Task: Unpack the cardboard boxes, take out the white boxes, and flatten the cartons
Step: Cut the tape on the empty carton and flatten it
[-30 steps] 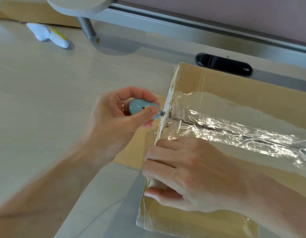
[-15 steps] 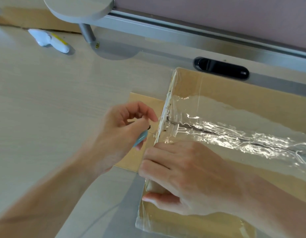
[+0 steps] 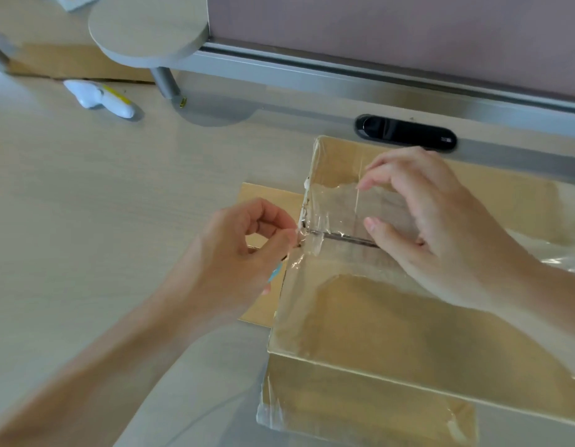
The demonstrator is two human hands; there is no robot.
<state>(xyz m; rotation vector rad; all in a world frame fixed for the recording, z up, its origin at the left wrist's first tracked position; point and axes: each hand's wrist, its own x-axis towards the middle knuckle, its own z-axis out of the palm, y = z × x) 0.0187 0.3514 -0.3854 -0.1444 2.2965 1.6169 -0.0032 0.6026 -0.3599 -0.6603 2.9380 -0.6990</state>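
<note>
- I see the right hand (image 3: 441, 233) has left the carton (image 3: 392, 333) edge, now loose above the tape (image 3: 315, 240) (holding nothing).
- The left hand (image 3: 234, 262) still clenches the blue cutter (image 3: 274, 274), lower.

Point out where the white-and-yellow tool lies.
Head view, far left: the white-and-yellow tool lies on the desk, just left of the grey post, away from both hands.
</note>
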